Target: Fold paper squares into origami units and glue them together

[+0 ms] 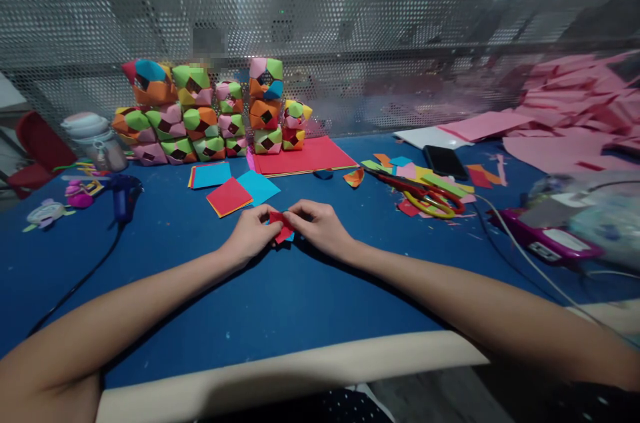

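Note:
A small folded paper piece (283, 228), red with some blue at its lower edge, is held between my two hands near the middle of the table. My left hand (251, 234) pinches its left side with thumb and fingers. On the right side, my right hand (319, 226) grips it with the fingertips. Just beyond my left hand lie red square sheets (229, 196), overlapping a blue square sheet (259, 188). Farther left is another blue sheet (211, 175) on a small stack. An orange folded piece (354, 177) rests beyond my right hand.
Stacked multicoloured paper balls (200, 122) stand at the back beside large red sheets (313, 156). Scissors (434, 200), paper scraps and a phone (445, 162) lie right. A blue glue gun (123, 196) is left, a purple device (550, 236) far right, with cords.

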Demonstrator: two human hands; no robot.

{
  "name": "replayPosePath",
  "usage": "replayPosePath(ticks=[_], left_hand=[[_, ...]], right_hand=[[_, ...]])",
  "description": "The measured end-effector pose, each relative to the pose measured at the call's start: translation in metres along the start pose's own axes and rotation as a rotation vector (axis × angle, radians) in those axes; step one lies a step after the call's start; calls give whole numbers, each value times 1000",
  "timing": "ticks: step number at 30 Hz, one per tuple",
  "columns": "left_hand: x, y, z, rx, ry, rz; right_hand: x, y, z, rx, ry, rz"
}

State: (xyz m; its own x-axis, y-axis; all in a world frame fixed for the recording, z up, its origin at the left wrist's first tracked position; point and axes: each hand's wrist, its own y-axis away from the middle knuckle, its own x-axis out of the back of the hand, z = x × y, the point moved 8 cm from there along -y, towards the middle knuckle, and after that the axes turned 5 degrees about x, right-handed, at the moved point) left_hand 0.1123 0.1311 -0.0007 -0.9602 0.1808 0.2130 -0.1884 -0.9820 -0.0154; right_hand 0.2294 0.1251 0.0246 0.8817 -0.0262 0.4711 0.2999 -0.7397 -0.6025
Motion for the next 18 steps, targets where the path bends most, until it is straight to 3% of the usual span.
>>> replayPosePath(ticks=[8,18], left_hand=[[22,-1,4,-58,11,211],[7,-2,2,-20,106,56]], right_hand=[[-8,2,14,-113,26,-117],[-10,1,14,-86,88,-94]])
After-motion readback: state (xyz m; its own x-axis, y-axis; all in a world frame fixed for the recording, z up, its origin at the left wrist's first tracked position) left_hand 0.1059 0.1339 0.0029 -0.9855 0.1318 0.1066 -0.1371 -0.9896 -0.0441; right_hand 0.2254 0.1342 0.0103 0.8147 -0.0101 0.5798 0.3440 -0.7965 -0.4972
